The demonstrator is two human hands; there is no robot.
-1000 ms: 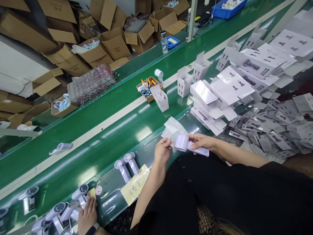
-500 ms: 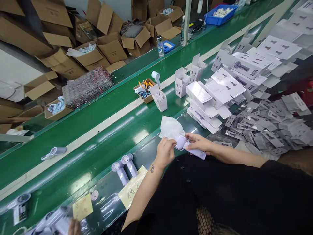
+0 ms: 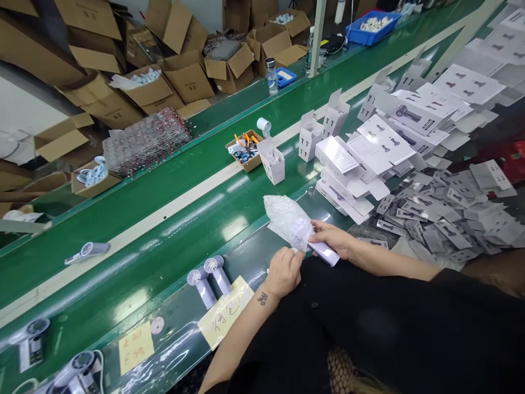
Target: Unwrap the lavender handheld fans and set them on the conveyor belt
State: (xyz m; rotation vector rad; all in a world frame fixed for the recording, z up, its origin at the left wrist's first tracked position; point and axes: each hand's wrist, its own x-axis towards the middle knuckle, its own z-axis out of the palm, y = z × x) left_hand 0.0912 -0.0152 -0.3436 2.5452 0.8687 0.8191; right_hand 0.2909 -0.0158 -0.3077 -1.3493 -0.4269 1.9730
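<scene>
In my right hand point(image 3: 331, 238) is a lilac handheld fan point(image 3: 327, 255), gripped by its handle near the front edge of the bench. The fan's head is inside a clear bubble-wrap bag point(image 3: 287, 216), which blurs its outline. My left hand point(image 3: 284, 271) pinches the lower edge of the bag's mouth, with its fingers closed. To the left, two lilac fans point(image 3: 209, 279) lie side by side, their handles on a yellow handwritten paper point(image 3: 226, 313).
Open white boxes point(image 3: 272, 160) and a small carton of tools point(image 3: 246, 150) stand on the green conveyor point(image 3: 180, 230). Printed box blanks point(image 3: 381, 142) are piled at right. More fans point(image 3: 77, 369) lie at lower left. Cardboard cartons point(image 3: 191, 76) line the far side.
The bubble-wrap bag has been drawn over the fan's head, and my left hand has shifted down along the bag's mouth. Another person's hand and some fans have left the lower left.
</scene>
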